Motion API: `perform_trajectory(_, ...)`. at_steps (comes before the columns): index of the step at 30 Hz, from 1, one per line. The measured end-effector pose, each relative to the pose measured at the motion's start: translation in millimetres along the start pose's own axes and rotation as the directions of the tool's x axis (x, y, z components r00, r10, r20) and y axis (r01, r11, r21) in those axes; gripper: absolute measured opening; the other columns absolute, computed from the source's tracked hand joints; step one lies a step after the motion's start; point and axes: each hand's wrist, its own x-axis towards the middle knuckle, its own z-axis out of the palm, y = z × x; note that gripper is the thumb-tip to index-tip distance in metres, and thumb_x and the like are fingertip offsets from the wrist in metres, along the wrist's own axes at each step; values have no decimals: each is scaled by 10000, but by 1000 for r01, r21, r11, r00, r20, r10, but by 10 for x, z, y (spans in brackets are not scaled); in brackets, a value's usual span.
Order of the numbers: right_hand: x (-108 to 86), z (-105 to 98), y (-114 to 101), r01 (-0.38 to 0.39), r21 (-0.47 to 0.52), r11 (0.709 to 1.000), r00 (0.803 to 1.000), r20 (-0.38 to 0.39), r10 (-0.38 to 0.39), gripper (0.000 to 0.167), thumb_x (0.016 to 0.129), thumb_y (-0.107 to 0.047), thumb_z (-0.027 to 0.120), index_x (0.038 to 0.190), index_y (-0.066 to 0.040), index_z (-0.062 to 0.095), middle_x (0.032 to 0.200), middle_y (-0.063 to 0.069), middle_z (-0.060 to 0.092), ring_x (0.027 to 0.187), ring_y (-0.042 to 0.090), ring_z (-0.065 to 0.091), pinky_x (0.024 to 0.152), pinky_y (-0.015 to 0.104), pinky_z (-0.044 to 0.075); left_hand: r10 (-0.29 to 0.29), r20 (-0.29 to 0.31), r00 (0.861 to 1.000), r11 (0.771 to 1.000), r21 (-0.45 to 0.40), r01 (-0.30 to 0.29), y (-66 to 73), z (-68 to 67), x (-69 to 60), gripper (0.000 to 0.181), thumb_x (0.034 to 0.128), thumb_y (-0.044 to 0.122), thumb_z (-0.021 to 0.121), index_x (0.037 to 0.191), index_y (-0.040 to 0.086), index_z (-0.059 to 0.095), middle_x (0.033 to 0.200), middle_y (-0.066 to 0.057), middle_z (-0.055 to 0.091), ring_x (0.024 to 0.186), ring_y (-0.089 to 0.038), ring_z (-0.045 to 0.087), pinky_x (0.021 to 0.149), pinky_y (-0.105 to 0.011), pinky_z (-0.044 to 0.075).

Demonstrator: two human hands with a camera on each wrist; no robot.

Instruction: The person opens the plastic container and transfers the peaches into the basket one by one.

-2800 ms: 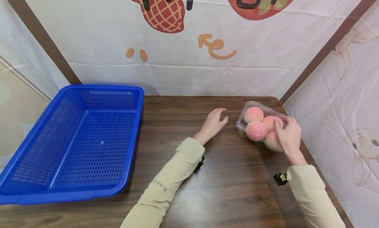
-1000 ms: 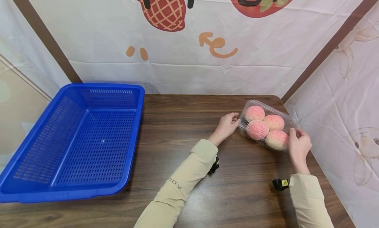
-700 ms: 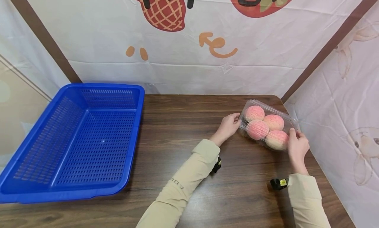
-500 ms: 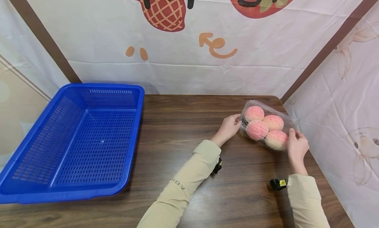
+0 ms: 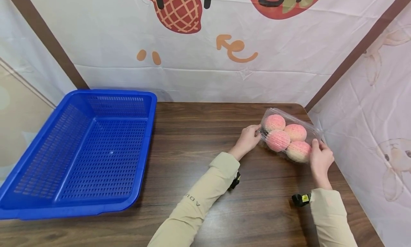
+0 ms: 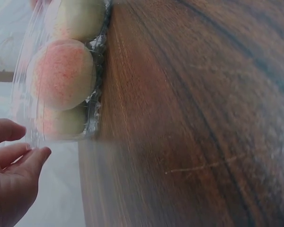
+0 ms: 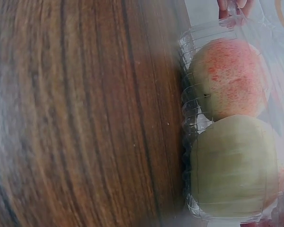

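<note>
Clear box (image 5: 310,132) of peaches (image 5: 278,140), far right on table (image 5: 257,207), is pinched at both ends by fingers of left hand (image 5: 247,140) and right hand (image 5: 321,158).

Clear, glossy plastic in the container (image 5: 308,133), ridged at the sides. Matt, faintly grainy skin on the peaches (image 5: 278,140). Smooth, lightly shiny plastic for the basket (image 5: 147,143). Wood grain, smooth with a dull sheen, across the surface (image 5: 192,140). Creased cloth in the backdrop (image 5: 192,83); matt, wrinkled cloth in the sleeves (image 5: 199,200).

A cloth-walled booth, judging by the peanut-printed backdrop (image 5: 199,79) and rabbit-printed side curtain (image 5: 366,111) around a wood-grain table (image 5: 263,207)
</note>
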Motion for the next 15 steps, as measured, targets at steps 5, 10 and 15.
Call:
perform_trajectory(5,-15,25,-37,-12,20,1000,1000,25,12,498,913,-353,393,1248,-14,537,1282,203,491,1239,369,376,1037,430,263,-20,6,1000,1000,-3,20,-10,-38,-20,385,889,56,503,1271,5,510,1277,-117,525,945,-149,512,767,-176,409)
perform_trajectory(10,-16,74,-63,-4,24,1000,999,38,3,487,908,-349,402,1239,-24,548,1269,193,504,1242,362,373,1036,424,261,-31,-14,999,1000,-2,31,-41,-72,-39,382,889,50,503,1268,1,511,1269,-118,530,971,-151,519,796,-190,425)
perform_trajectory(15,-11,128,-87,20,7,1000,999,50,-21,484,908,-345,414,1230,-12,555,1236,215,526,1213,386,395,1013,446,279,-33,-40,999,999,12,34,-72,-114,-55,384,875,38,504,1256,-3,522,1257,-119,542,1033,-147,529,864,-204,425)
